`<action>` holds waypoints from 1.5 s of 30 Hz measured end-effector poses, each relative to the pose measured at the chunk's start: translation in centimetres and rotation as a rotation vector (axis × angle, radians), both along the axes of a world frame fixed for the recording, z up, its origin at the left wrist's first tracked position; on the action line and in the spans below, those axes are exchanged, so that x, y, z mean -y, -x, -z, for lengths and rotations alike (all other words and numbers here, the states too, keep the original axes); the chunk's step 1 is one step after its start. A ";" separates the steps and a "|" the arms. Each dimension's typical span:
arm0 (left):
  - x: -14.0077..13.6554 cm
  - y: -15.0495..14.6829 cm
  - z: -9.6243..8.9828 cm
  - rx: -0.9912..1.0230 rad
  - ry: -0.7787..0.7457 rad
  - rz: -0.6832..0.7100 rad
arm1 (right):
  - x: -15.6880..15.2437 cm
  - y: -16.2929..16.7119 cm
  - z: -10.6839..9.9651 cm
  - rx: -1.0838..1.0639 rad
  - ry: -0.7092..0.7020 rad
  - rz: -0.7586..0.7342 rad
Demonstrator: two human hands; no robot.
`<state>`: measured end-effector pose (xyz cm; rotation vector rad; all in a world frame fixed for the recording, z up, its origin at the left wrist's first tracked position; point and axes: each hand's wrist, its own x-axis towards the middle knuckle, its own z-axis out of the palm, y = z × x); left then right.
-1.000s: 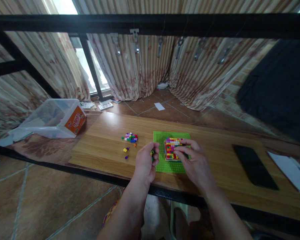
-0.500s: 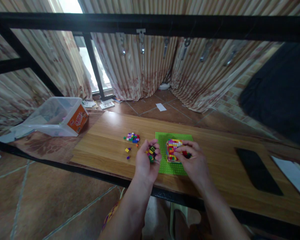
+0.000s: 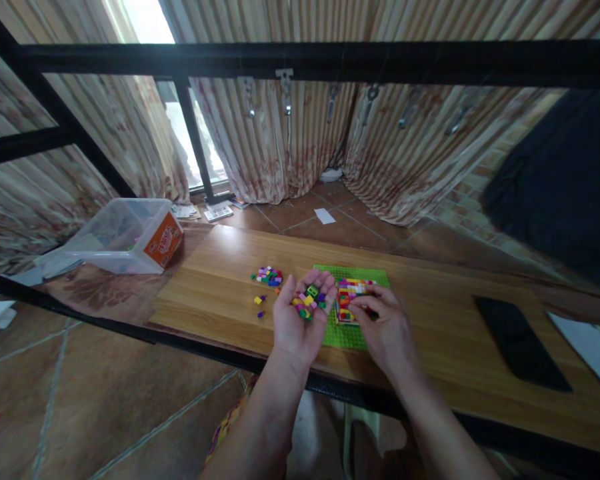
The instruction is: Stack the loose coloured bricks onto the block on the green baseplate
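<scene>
My left hand (image 3: 300, 327) is palm up and cupped, with a small heap of toy building bricks (image 3: 311, 301) in green, yellow, pink and purple resting in it. To its right lies a green studded baseplate (image 3: 351, 339). A block built of multicoloured bricks (image 3: 347, 297) stands on that plate. My right hand (image 3: 387, 327) reaches over the right part of this block, thumb and fingers pinched at its top. Whatever is between those fingertips is too small and covered to make out. The hand also hides the block's right side.
Left of my hands, a pile of loose bricks (image 3: 269, 276) and a few strays (image 3: 259, 301) lie on the wooden table (image 3: 210, 293). A clear plastic bin (image 3: 125, 257) stands beyond the table's left end. A black flat slab (image 3: 520, 343) and white paper (image 3: 587, 343) lie on the right.
My left hand has opened from a tighter curl, its fingers spreading so the bricks in the palm show. My right hand stays at the built block. The view has shifted slightly.
</scene>
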<state>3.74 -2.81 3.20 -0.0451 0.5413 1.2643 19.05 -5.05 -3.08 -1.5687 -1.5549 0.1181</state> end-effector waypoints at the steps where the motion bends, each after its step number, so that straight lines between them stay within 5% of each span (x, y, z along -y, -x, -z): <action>1: 0.0 -0.1 0.0 -0.003 -0.002 0.002 | 0.2 0.1 -0.3 0.017 -0.013 -0.005; 10: 0.2 -0.8 0.4 -0.029 -0.020 0.039 | 2.4 3.0 -3.9 -0.004 -0.110 -0.215; 24: 0.5 -1.2 0.4 -0.002 -0.032 0.103 | 2.1 3.3 -3.3 0.013 -0.071 -0.264; 33: -0.1 -0.6 1.1 -0.094 0.078 -0.044 | 1.7 1.0 -3.4 -0.095 -0.065 -0.135; 45: 0.4 -0.9 1.7 -0.287 0.126 0.261 | 1.4 0.7 -2.5 -0.031 0.044 -0.160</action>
